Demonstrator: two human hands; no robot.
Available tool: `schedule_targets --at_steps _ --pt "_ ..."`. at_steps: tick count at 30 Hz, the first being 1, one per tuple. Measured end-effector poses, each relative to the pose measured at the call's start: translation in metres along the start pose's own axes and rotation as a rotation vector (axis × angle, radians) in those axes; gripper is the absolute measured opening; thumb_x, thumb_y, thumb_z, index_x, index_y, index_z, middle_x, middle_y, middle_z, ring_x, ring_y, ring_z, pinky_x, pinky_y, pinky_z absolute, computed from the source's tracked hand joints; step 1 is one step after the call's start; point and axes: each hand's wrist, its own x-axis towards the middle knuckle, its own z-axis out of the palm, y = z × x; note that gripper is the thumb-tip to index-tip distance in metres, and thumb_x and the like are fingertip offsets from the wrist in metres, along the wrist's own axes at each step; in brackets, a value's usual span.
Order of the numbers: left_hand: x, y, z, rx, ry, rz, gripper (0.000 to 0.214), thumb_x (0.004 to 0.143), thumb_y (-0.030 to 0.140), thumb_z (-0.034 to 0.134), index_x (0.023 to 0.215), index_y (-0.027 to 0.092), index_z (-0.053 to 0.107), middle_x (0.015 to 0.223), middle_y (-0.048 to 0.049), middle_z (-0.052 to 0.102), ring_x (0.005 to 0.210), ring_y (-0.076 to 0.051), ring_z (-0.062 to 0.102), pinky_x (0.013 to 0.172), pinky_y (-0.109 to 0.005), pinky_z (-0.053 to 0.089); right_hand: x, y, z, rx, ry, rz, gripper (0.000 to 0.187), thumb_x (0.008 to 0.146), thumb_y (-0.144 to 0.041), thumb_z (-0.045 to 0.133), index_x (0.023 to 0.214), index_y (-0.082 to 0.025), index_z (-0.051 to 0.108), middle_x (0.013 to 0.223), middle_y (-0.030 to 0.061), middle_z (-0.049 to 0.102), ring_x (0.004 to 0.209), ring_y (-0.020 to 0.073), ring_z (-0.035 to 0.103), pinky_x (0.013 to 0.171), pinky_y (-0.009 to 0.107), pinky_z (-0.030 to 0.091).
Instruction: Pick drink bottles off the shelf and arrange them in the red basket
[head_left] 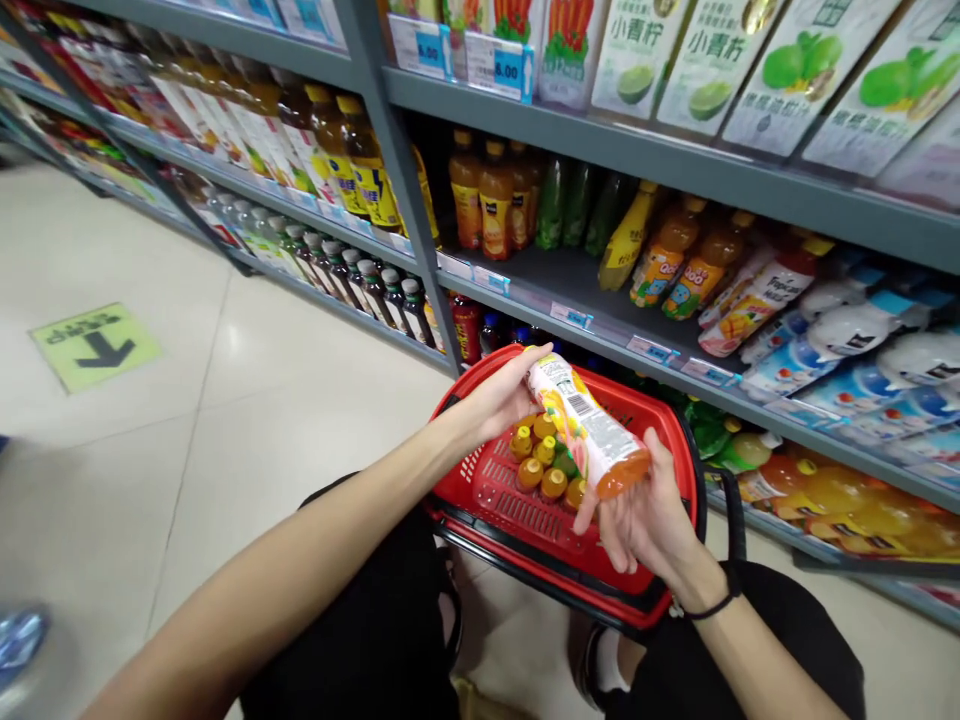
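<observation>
A juice bottle (585,420) with a white label, fruit pictures and an orange base is tilted across the red shopping basket (510,470). My left hand (506,395) is wrapped round its upper end, hiding most of the cap. At the lower end, my right hand (649,510) steadies the base between thumb and fingers, with some fingers stretched out beneath. Inside the basket, below the held bottle, several small bottles (553,483) with yellow and orange caps stand close together, along with some green. The held bottle covers part of them.
Beyond the basket, a grey shelf (555,275) carries rows of drink bottles. Similar white-labelled bottles (761,290) lean at its right. Juice cartons (705,60) line the shelf above. A black basket handle (735,515) sticks out rightward. On the pale floor is a yellow arrow sign (94,345).
</observation>
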Motion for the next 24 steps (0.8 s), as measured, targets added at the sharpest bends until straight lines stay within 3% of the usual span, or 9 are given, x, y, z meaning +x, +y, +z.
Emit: schedule_targets --at_steps 3,6,11,13,15,19,21,24 --pt "0.007 -0.004 -0.007 0.223 0.049 0.022 0.042 0.091 0.057 0.069 0.091 0.015 0.072 0.086 -0.0086 0.075 0.075 -0.017 0.068 0.077 -0.031 0.056 0.0 -0.005 -0.004 -0.085 -0.075 0.046 0.079 0.097 -0.077 0.03 0.113 -0.008 0.065 0.079 0.0173 0.077 0.051 0.0204 0.069 0.048 0.026 0.053" --pt "0.007 0.0 -0.011 0.66 0.06 0.125 0.058 0.09 0.069 0.063 0.072 0.015 0.07 0.067 -0.0086 0.069 0.06 -0.017 0.061 0.06 -0.029 0.049 0.002 -0.007 -0.016 -0.273 -0.004 0.108 0.07 0.104 -0.067 0.026 0.101 -0.011 0.068 0.083 0.0149 0.076 0.068 0.022 0.073 0.069 0.033 0.059" --pt "-0.004 -0.016 0.0 1.119 0.093 0.208 0.055 0.084 0.065 0.071 0.058 0.018 0.06 0.053 -0.0036 0.058 0.049 -0.015 0.05 0.049 -0.028 0.032 0.001 -0.018 -0.044 -1.181 0.208 0.038 0.043 0.107 -0.043 0.039 0.091 -0.016 0.07 0.094 0.0106 0.076 0.085 0.0226 0.071 0.081 0.033 0.052" --pt "-0.01 -0.037 0.009 1.291 0.055 0.241 0.053 0.08 0.061 0.076 0.056 0.019 0.056 0.052 -0.0013 0.054 0.049 -0.014 0.047 0.05 -0.028 0.027 -0.002 -0.024 -0.052 -1.484 0.239 0.139 0.04 0.107 -0.037 0.04 0.098 -0.015 0.072 0.097 0.013 0.077 0.091 0.0255 0.073 0.084 0.035 0.051" --pt "-0.014 -0.062 0.018 1.425 -0.065 0.25 0.047 0.078 0.057 0.079 0.061 0.019 0.058 0.054 -0.0002 0.054 0.052 -0.015 0.049 0.053 -0.028 0.027 -0.006 -0.03 -0.059 -1.632 0.292 0.24 0.04 0.107 -0.034 0.041 0.11 -0.011 0.073 0.108 0.019 0.077 0.103 0.0306 0.074 0.088 0.037 0.052" --pt "-0.011 -0.123 0.031 1.538 -0.316 0.12 0.036 0.074 0.048 0.083 0.093 0.021 0.071 0.08 -0.006 0.073 0.076 -0.027 0.069 0.067 -0.032 0.045 -0.011 -0.039 -0.068 -1.632 0.392 0.388 0.039 0.104 -0.022 0.044 0.119 -0.001 0.074 0.122 0.0292 0.072 0.117 0.0381 0.071 0.093 0.044 0.055" --pt "-0.005 -0.154 0.035 1.633 -0.341 -0.018 0.045 0.07 0.041 0.085 0.107 0.02 0.071 0.091 -0.011 0.075 0.088 -0.033 0.072 0.075 -0.037 0.051 -0.012 -0.043 -0.071 -1.605 0.388 0.415 0.039 0.104 -0.02 0.045 0.121 -0.001 0.074 0.125 0.0289 0.072 0.119 0.037 0.071 0.094 0.043 0.055" --pt "0.006 -0.196 0.043 1.693 -0.358 -0.124 0.045 0.064 0.027 0.089 0.104 0.014 0.071 0.093 -0.017 0.075 0.094 -0.038 0.072 0.082 -0.042 0.053 -0.01 -0.046 -0.075 -1.572 0.371 0.385 0.04 0.104 -0.02 0.046 0.126 -0.004 0.074 0.128 0.0269 0.071 0.122 0.0342 0.07 0.097 0.04 0.056"
